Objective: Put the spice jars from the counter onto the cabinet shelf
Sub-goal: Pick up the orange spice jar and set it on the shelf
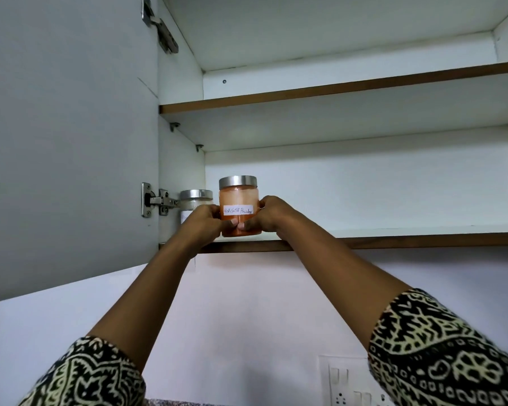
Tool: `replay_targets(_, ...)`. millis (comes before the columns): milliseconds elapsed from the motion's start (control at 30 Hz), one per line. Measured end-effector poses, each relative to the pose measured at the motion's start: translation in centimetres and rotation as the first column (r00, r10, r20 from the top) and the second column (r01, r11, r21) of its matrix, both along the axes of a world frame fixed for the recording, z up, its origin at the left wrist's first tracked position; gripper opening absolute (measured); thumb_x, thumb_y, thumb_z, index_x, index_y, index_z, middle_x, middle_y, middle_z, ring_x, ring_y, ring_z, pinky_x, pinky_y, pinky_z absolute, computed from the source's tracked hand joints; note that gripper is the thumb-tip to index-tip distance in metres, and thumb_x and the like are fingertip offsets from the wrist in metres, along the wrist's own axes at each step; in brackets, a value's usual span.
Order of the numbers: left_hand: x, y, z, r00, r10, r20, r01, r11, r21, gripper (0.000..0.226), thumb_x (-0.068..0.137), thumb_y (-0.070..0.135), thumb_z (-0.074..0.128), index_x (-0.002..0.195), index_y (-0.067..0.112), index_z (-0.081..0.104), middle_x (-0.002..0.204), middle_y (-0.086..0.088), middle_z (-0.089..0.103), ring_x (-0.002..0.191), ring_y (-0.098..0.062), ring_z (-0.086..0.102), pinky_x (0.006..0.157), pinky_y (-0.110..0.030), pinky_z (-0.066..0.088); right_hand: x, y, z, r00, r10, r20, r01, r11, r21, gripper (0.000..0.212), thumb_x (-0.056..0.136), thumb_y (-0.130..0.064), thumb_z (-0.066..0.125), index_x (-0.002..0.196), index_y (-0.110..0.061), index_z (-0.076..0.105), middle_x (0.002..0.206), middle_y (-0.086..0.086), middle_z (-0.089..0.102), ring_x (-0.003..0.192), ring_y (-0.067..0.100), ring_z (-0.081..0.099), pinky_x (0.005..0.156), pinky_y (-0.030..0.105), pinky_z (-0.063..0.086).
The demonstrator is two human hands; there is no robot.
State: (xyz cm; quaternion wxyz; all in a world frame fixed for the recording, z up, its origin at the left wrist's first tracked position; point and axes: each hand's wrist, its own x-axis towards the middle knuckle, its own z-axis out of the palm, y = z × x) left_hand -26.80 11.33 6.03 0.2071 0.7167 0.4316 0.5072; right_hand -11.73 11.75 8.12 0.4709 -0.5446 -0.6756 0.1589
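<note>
Two jars in the cabinet, lowest shelf [393,241], left end.

Item one: red jar [240,210], clear body, orange-red powder, metal lid [238,182], handwritten paper label [238,210] facing us. We hold it with both hands: left hand [201,222] wrapped on its left side, right hand [269,216] on its right side, thumbs meeting low on the front. Its base sits at the near edge of the shelf; we cannot tell whether it rests fully on the board or is a touch above it.

Item two: white jar [194,202], same metal lid, standing farther back and just left of the red one, partly hidden by our left hand, close beside the door hinge [156,202].

Orientation: red jar upright, long axis vertical, lid up, label toward the near side and reading level.

Risks, as we judge them:
- Base too near the front lip; letting go now could tip it off toward us.
- Pushing it back and left could knock the white jar against the cabinet side.
- Our left knuckles lie close to the white jar and could drag it when we pull away.
- Arms reach high overhead, so a smooth jar could slip from a weak hold.
</note>
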Motion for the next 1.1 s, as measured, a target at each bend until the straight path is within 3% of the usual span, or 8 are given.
replay_targets(100,-0.5,1.7,0.2,0.998,0.036,-0.057,-0.038,0.998,-0.05,0.035,0.086,0.016,0.067,0.119,0.007,0.06,0.111,-0.011,0.067,0.103,-0.027,0.062,0.091,-0.039,0.049,-0.9,1.5,0.0,0.998,-0.056,0.04,0.058,0.997,-0.052,0.065,0.062,-0.018,0.085,0.119,-0.004,0.056,0.118,0.01,0.063,0.109,0.027,0.06,0.098,0.039,0.048)
replay_targets(300,-0.4,4.3,0.6,0.983,0.125,-0.131,-0.131,0.991,-0.033,0.035,0.082,0.02,0.071,0.113,0.004,0.063,0.102,-0.015,0.069,0.084,-0.025,0.061,0.078,-0.035,0.05,-1.6,4.0,-0.1,0.995,-0.091,0.041,0.095,0.989,-0.113,0.063,0.061,-0.016,0.085,0.117,-0.004,0.058,0.117,0.013,0.064,0.109,0.029,0.061,0.097,0.039,0.049)
replay_targets(500,-0.2,6.1,1.0,0.969,0.189,-0.161,-0.196,0.98,-0.029,0.045,0.08,0.022,0.073,0.119,0.003,0.06,0.11,-0.015,0.068,0.101,-0.029,0.065,0.093,-0.041,0.052,-2.1,5.3,0.2,0.985,-0.127,0.115,0.143,0.979,-0.142,0.065,0.067,-0.021,0.083,0.123,-0.004,0.054,0.123,0.015,0.061,0.113,0.03,0.058,0.1,0.039,0.046)
replay_targets(767,-0.3,7.7,0.7,0.937,0.296,-0.187,-0.298,0.954,0.018,0.04,0.077,0.027,0.075,0.109,0.005,0.065,0.106,-0.014,0.069,0.098,-0.028,0.064,0.088,-0.039,0.053,-2.9,6.0,0.2,0.964,-0.18,0.194,0.205,0.972,-0.114,0.066,0.071,-0.027,0.08,0.126,-0.004,0.05,0.125,0.014,0.059,0.114,0.029,0.058,0.099,0.035,0.045)
replay_targets(867,-0.2,7.4,0.7,0.932,0.304,-0.2,-0.305,0.952,0.025,0.04,0.076,0.026,0.075,0.108,0.004,0.065,0.106,-0.014,0.068,0.098,-0.028,0.064,0.085,-0.036,0.053,-3.2,5.4,0.3,0.951,-0.174,0.254,0.217,0.964,-0.153,0.061,0.076,-0.027,0.076,0.126,-0.004,0.05,0.118,0.013,0.059,0.105,0.026,0.057,0.091,0.032,0.043)
replay_targets(967,-0.2,6.3,0.5,0.937,0.292,-0.194,-0.286,0.956,0.056,0.038,0.077,0.022,0.074,0.109,0.004,0.065,0.105,-0.014,0.068,0.096,-0.027,0.064,0.08,-0.034,0.051,-3.2,3.9,-0.2,0.935,-0.229,0.271,0.254,0.965,-0.061,0.054,0.077,-0.022,0.074,0.123,-0.003,0.052,0.124,0.016,0.059,0.1,0.026,0.056,0.084,0.031,0.043)
replay_targets(1100,-0.2,2.9,-1.1,0.981,0.187,-0.049,-0.177,0.97,0.168,0.044,0.08,0.018,0.072,0.121,0.012,0.061,0.111,-0.007,0.068,0.104,-0.024,0.063,0.09,-0.036,0.052,-3.1,-0.2,-1.9,0.959,-0.207,0.191,0.179,0.972,0.153,0.057,0.078,-0.019,0.073,0.129,-0.006,0.049,0.127,0.012,0.058,0.116,0.027,0.054,0.093,0.033,0.045)
